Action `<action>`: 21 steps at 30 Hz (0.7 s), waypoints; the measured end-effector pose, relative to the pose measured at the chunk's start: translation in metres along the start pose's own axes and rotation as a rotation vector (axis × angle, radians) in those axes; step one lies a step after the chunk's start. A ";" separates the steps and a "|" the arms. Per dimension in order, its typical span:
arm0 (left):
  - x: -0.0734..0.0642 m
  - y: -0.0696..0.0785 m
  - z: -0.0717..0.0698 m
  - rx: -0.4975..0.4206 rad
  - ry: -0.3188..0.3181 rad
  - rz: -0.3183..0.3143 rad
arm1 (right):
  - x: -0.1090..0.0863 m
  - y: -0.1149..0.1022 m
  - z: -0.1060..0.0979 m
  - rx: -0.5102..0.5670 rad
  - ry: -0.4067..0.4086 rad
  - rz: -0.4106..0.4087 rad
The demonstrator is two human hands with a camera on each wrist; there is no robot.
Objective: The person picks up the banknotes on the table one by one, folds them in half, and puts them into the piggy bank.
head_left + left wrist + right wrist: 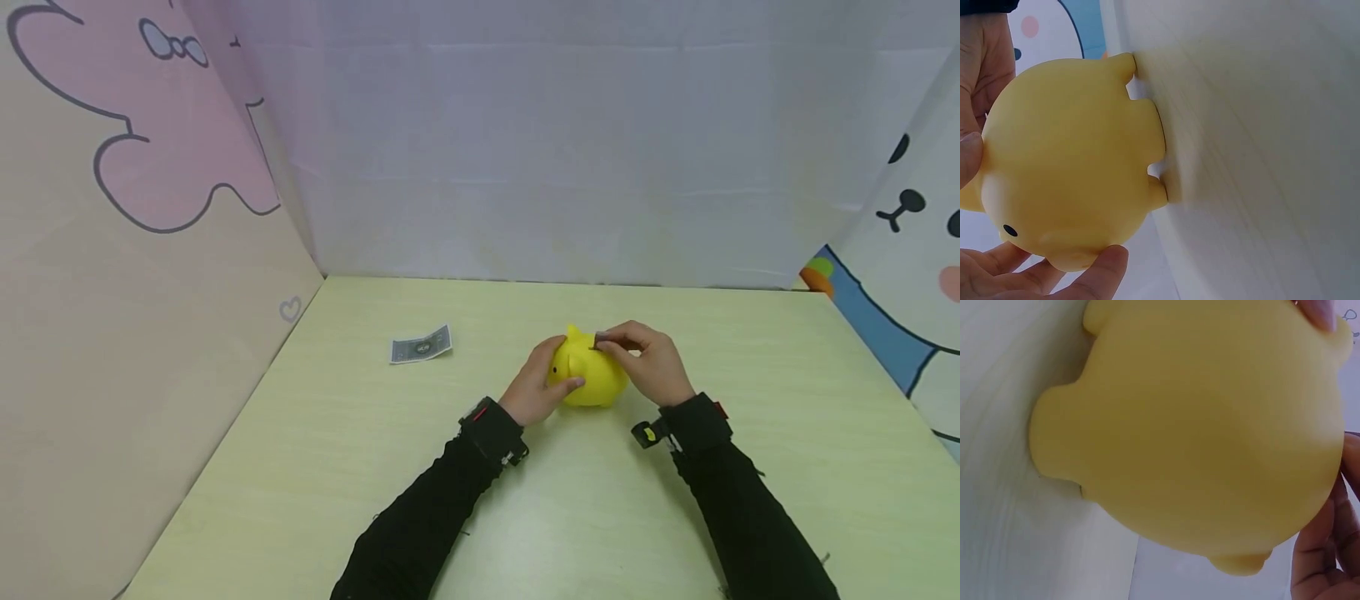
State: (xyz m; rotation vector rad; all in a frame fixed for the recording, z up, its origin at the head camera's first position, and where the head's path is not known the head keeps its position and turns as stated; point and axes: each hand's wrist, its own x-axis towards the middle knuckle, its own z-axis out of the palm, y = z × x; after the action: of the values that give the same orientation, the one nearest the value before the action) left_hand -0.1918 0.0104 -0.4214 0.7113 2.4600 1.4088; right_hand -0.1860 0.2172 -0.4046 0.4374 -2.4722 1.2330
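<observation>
Gripping a smooth, rounded yellow pig figure (596, 382) standing on the pale tabletop (570, 517), the left hand (534, 387) flanks the right hand (649, 363), which pinches a small, thin dark piece (598, 341) at its top that could slip if misangled.

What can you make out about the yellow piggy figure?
The yellow piggy figure is rounded and smooth, plastic-looking, with small ears, stubby feet and black eye markings. It stands upright on the pale table, facing left in the head view. The left hand grips its head end; the right hand pinches a small dark item at its top.
</observation>
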 end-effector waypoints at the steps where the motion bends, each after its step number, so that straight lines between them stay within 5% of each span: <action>1: 0.000 0.000 0.000 -0.004 -0.002 0.000 | -0.001 0.001 0.000 -0.006 0.000 -0.008; 11: 0.002 -0.003 0.001 0.001 0.007 0.012 | -0.002 -0.003 -0.006 -0.046 -0.033 0.006; 21: 0.000 -0.002 0.001 0.001 0.011 -0.025 | -0.001 -0.010 -0.010 0.063 -0.003 -0.071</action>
State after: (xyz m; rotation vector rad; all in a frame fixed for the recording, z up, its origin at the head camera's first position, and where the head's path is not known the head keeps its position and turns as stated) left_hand -0.1920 0.0108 -0.4238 0.6725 2.4696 1.4068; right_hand -0.1789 0.2195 -0.3927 0.5385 -2.4041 1.2851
